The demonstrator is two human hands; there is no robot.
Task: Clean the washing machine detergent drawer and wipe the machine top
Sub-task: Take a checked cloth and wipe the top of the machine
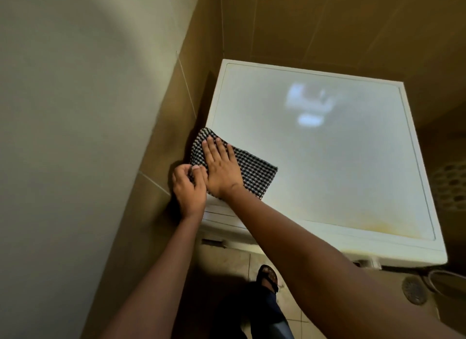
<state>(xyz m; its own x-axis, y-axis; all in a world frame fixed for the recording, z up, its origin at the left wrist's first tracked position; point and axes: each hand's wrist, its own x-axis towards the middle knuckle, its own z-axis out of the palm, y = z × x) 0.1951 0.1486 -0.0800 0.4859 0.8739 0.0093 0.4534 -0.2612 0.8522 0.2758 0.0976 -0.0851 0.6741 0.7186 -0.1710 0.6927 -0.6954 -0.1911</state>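
A black-and-white checked cloth (254, 173) lies folded on the near left corner of the white washing machine top (340, 162). My right hand (222, 167) presses flat on the cloth with straight fingers. My left hand (189, 187) sits at the machine's left edge, its fingers curled and pinching the cloth's near left edge. A yellowish stain marks the top near its front edge. The detergent drawer front (219, 216) shows just below the left hand, partly hidden by my right forearm.
Tan tiled walls close in on the left and behind the machine. A narrow dark gap runs along the machine's left side. A perforated basket (451, 187) stands to the right. My sandalled foot (268, 278) is on the tiled floor, near a round floor drain (413, 289).
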